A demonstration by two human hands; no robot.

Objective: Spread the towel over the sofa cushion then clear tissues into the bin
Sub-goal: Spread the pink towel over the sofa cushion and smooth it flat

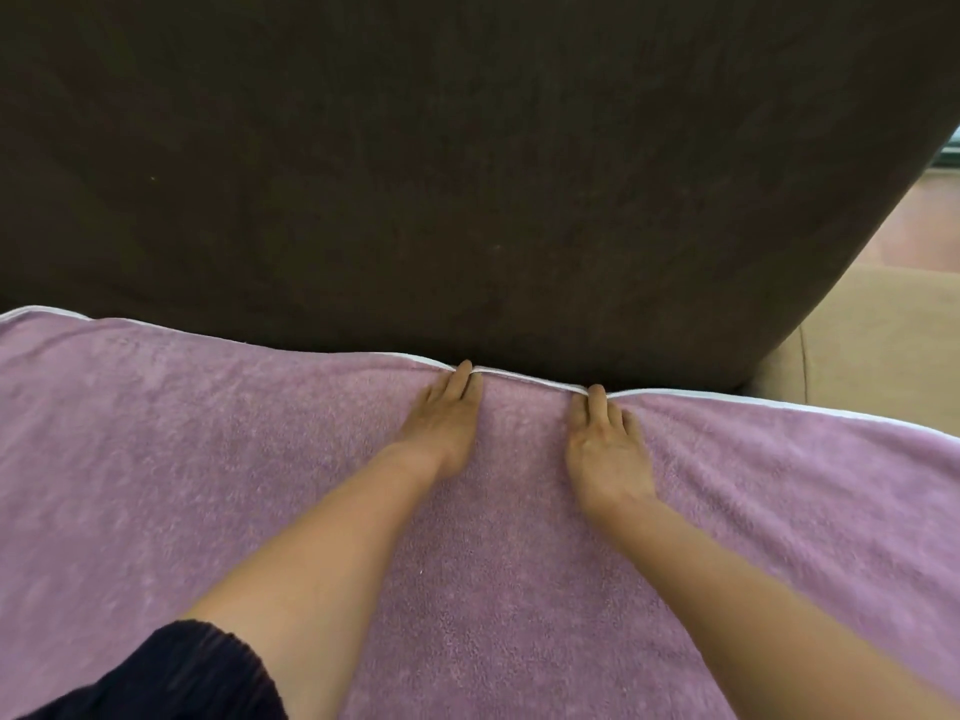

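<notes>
Pressing flat, fingers extended and gripping nothing, the left hand (pixel 445 427) and right hand (pixel 607 448) tuck the purple towel (pixel 208 459), spread over the seat cushion, against the brown backrest (pixel 415 174); uneven pushing could bunch its white-trimmed edge.

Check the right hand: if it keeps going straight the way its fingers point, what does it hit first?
Most likely the dark brown back cushion. The right hand lies flat on the purple towel, its fingers at the white edge, right by the cushion's base. Any gap there can't be judged.
</notes>
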